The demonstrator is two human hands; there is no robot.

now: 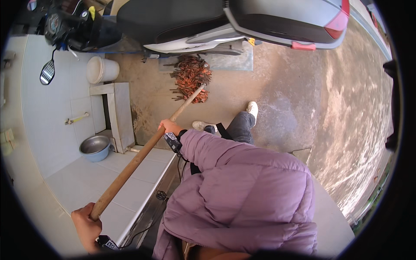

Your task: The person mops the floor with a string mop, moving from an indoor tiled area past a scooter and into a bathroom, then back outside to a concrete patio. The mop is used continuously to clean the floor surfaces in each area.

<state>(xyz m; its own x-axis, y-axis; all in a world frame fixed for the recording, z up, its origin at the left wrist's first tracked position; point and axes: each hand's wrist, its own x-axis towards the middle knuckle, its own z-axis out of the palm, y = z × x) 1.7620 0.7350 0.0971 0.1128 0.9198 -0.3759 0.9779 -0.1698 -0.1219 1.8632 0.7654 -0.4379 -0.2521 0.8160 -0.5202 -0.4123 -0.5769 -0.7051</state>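
Observation:
A mop with a long wooden handle (pixel 130 169) slants from the lower left up to its head. The mop head (pixel 191 79), made of orange and dark brown strips, lies spread on the concrete floor. My left hand (pixel 87 224) is closed around the upper end of the handle, at the lower left. Farther down the shaft, my right hand (pixel 170 126) grips it, its arm reaching across in a mauve padded sleeve. Both wrists carry small black devices with cables. My white shoes (pixel 252 112) stand on the floor near the mop head.
A parked motor scooter (pixel 182 22) with a rear box spans the top, close above the mop head. A white bucket (pixel 107 70) is beside the tiled wall. On the tiled counter (pixel 130 188) at left sits a blue basin (pixel 95 156) with a metal bowl, below a wall tap (pixel 76 118).

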